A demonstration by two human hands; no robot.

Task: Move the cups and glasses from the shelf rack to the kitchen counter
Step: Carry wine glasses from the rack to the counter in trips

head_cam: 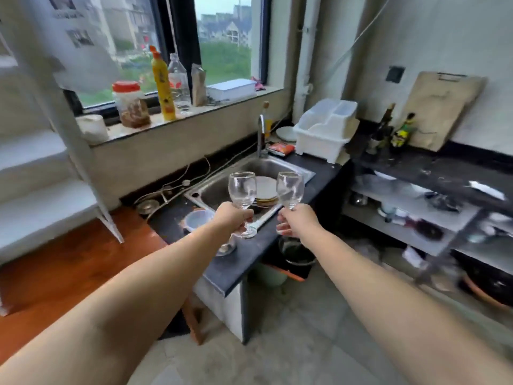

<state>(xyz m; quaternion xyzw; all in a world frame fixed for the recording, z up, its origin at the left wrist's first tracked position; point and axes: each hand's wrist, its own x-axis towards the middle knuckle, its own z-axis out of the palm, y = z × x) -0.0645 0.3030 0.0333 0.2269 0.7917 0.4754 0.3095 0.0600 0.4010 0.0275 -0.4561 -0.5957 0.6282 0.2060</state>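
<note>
Your left hand (231, 218) grips the stem of 1 clear stemmed wine glass (242, 191), and your right hand (298, 220) grips a 2nd clear wine glass (290, 190). Both stand upright above the dark stone desk (249, 254), before the steel sink (222, 190).

bare counter strip (244, 254) fronting sink (222, 190) (plates (265, 190) stacked inside), blue-lidded tub (197, 219) at left

No legible text anywhere: yellow bottle (163, 84) label, red-lidded jar (132, 107), orange packet (281, 148) by the sink, sheets (72, 26) taped top left, all too blurred to read
</note>
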